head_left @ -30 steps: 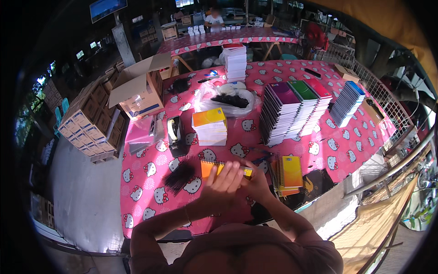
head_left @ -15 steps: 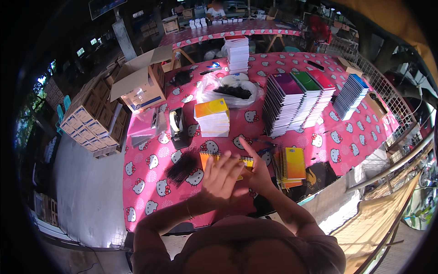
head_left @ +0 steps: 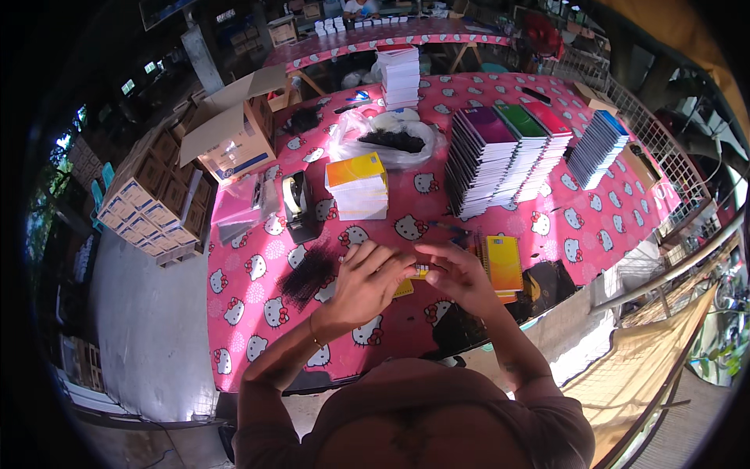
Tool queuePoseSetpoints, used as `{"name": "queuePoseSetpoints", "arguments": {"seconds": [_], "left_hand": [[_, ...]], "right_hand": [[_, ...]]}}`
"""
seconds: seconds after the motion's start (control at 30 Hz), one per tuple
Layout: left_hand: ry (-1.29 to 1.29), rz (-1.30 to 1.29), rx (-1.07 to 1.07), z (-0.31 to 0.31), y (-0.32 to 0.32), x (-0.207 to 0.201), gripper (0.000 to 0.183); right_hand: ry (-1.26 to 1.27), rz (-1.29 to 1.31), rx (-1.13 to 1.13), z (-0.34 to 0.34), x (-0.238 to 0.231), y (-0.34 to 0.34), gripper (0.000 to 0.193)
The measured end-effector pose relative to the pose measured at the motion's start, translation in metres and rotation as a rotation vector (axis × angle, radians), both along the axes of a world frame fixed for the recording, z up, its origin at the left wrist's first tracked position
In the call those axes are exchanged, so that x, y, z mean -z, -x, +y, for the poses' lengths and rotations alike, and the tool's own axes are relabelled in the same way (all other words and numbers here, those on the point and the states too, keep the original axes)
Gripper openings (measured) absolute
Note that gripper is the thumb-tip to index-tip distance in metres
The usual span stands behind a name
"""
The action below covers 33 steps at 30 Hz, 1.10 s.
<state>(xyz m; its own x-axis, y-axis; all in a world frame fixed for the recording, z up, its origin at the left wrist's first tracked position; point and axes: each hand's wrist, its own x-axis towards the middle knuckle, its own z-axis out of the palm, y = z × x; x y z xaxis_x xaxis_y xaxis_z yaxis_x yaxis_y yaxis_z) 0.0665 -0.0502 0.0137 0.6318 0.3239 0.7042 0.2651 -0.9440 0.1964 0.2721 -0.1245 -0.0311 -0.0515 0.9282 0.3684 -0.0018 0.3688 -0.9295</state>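
Between my hands, over the near part of the table, is a small yellow notebook (head_left: 404,289), mostly covered by my fingers. My left hand (head_left: 366,281) curls over its left side with the fingers bent down. On the right, my right hand (head_left: 462,275) pinches the notebook's other end between thumb and fingers. Left of my left hand lies a loose heap of black binding coils (head_left: 307,275). Close to my right hand sit yellow spiral notebooks (head_left: 502,264), stacked. A pile of yellow-topped paper pads (head_left: 356,187) stands just beyond my hands.
Tall stacks of purple, green and red notebooks (head_left: 500,160) rise at right, near blue ones (head_left: 598,148). A tape dispenser (head_left: 299,207), a plastic bag of black coils (head_left: 394,141) and an open carton (head_left: 238,141) stand left of them. A person (head_left: 361,9) sits at the far table.
My hands were flatter over the notebook, with the right fingers stretched up. Now both have curled in around it, and less of its cover shows. The view has shifted slightly.
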Motion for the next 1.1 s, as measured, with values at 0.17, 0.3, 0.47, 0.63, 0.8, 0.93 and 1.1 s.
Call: {"name": "queuePoseSetpoints", "arguments": {"seconds": [0.17,0.3,0.47,0.63,0.8,0.93,1.1], "left_hand": [[0.004,0.001,0.012,-0.001,-0.005,0.006,0.018],[-0.001,0.015,0.03,-0.001,-0.004,0.013,0.022],[0.028,0.1,0.06,-0.013,-0.012,0.014,0.025],[0.145,0.153,0.166,-0.01,-0.02,0.013,0.029],[0.234,-0.213,0.209,0.015,-0.04,0.023,0.026],[0.478,0.273,-0.01,0.027,-0.004,0.109,0.011],[-0.098,0.507,-0.068,0.012,0.037,0.186,0.02]], "right_hand": [[0.039,-0.112,0.085,-0.002,-0.01,-0.014,0.018],[0.054,-0.323,0.079,-0.007,-0.024,-0.021,0.014],[-0.036,-0.495,0.207,-0.013,-0.02,-0.013,0.007],[0.081,-0.192,0.222,-0.022,-0.004,-0.014,0.018],[0.062,-0.422,0.324,-0.036,-0.003,-0.023,0.044],[-0.19,-0.955,0.778,-0.049,0.031,-0.079,0.051],[0.166,-1.292,0.62,-0.069,0.081,-0.082,0.077]]}}
